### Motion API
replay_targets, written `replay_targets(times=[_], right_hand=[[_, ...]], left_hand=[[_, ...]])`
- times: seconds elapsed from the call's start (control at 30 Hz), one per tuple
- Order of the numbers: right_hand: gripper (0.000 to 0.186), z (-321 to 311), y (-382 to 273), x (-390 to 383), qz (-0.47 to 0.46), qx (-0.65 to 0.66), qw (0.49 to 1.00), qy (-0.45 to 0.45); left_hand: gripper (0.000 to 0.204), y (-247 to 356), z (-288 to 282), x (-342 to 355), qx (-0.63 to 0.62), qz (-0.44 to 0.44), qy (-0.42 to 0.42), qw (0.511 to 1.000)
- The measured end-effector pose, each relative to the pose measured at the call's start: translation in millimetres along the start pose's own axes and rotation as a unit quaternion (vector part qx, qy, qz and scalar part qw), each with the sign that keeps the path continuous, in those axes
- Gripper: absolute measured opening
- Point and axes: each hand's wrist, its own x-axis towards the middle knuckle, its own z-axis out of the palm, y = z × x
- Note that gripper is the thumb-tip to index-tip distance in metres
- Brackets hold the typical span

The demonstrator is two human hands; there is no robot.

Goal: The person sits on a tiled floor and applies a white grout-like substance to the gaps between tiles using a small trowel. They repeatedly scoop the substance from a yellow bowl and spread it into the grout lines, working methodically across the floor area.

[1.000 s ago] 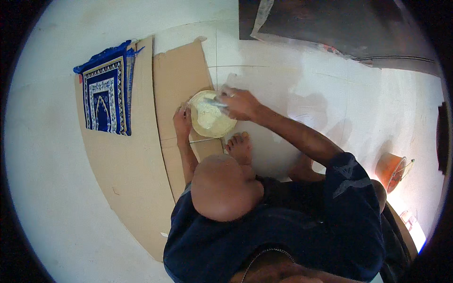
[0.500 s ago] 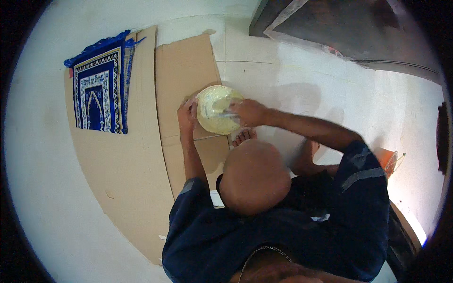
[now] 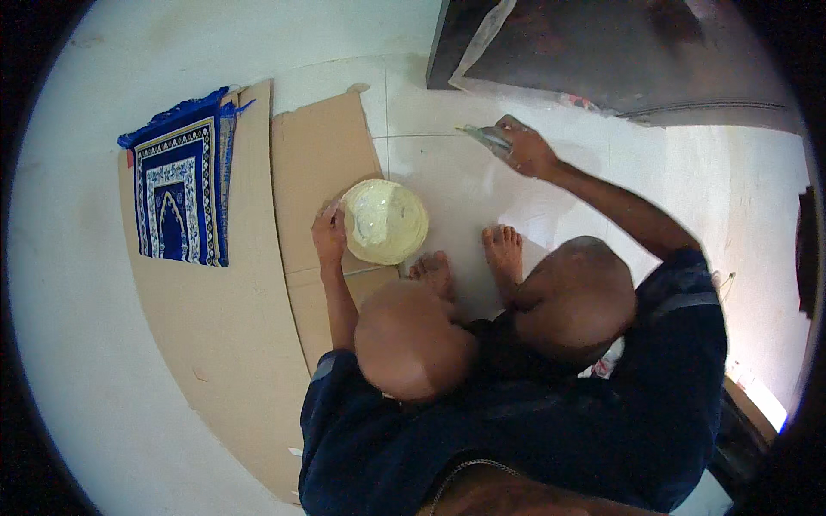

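As the head view shows, the left hand [image 3: 328,236] grasps the rim of a paste-coated bowl [image 3: 416,234] near the frame's centre. Toward upper right, the right hand [image 3: 527,151] has its fingers clenched around a flat scraper [image 3: 485,136]. At upper left, a prayer rug [image 3: 175,191] lies on cardboard [image 3: 224,327].

You are in what appears to be a room of a home, as evidenced by the pale tiled floor [image 3: 415,110], your bare feet [image 3: 502,256], the folded blue patterned rug [image 3: 181,185] lying on flattened cardboard [image 3: 219,344], and the large dark panel [image 3: 594,60], possibly furniture, beyond.
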Motion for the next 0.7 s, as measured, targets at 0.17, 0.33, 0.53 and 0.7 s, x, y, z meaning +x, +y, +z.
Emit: replay_targets(times=[0.17,0.33,0.53,0.7], right_hand=[[0.046,63,23,10,-0.025,-0.142,0.988,0.049],[0.037,104,29,0,-0.124,-0.108,0.984,0.066],[0.033,95,35,2,-0.076,-0.102,0.983,0.128],[0.036,101,40,-11,-0.125,-0.115,0.984,0.059]], left_hand=[[0.024,-1,9,-2,-0.015,-0.021,-0.006,1.0],[0.025,-4,2,-7,-0.014,-0.082,-0.036,0.996],[0.023,3,10,-10,-0.055,-0.05,0.031,0.997],[0.021,10,17,-9,-0.086,-0.073,0.035,0.993]])
